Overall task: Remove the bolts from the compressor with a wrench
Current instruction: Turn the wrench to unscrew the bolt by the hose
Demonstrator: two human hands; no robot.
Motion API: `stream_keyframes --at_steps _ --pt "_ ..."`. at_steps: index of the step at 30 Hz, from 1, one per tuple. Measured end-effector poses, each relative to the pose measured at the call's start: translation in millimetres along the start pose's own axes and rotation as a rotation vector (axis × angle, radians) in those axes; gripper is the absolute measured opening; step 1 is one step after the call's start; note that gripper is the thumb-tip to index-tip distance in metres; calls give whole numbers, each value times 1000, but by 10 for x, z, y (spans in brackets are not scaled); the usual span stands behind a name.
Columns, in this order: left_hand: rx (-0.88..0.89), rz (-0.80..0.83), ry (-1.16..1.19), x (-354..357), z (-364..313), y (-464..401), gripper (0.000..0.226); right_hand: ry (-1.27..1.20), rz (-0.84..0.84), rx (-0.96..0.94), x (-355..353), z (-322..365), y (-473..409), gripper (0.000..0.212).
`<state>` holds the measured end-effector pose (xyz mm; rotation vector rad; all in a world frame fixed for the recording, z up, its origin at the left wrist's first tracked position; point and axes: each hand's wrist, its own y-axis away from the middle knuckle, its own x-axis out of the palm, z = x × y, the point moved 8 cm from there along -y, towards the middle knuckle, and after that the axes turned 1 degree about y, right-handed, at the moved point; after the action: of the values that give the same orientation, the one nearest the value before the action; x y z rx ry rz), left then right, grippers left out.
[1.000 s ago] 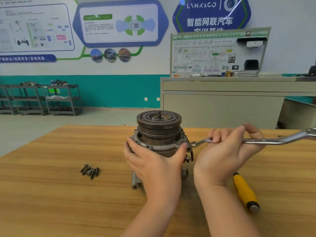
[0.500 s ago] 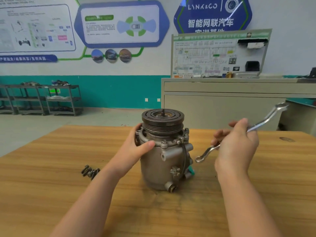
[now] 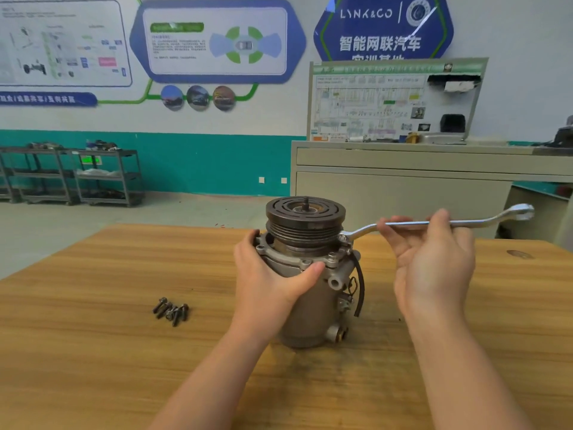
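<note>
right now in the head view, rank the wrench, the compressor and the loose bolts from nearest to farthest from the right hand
1. wrench: in the right hand, its shaft pinched by the fingertips.
2. compressor: just left of that hand, steadied by the left hand.
3. loose bolts: farthest, piled on the table beyond the compressor's left side.

I note bare table (image 3: pixel 93 352) left of the compressor (image 3: pixel 310 305), save a loose bolt cluster (image 3: pixel 171 311). The wrench (image 3: pixel 434 224) bars its upper right side.
</note>
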<state>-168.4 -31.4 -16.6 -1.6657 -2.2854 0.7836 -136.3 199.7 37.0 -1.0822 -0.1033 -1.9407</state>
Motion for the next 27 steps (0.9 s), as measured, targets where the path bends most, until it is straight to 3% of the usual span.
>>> stream_keyframes --at_steps 11,15,19,22,27 --pt "23 -12 8 -6 -14 7 123 300 248 -627 223 252 456 11" --pt "27 -16 -11 -5 -26 14 125 329 355 -915 309 310 727 10" --pt "33 -5 -13 0 -31 19 125 323 413 -1054 341 234 923 10" --pt "32 1 -5 3 -28 19 125 260 292 -1022 298 255 894 11" --pt "19 2 -7 6 -12 19 127 38 31 -533 108 81 433 17"
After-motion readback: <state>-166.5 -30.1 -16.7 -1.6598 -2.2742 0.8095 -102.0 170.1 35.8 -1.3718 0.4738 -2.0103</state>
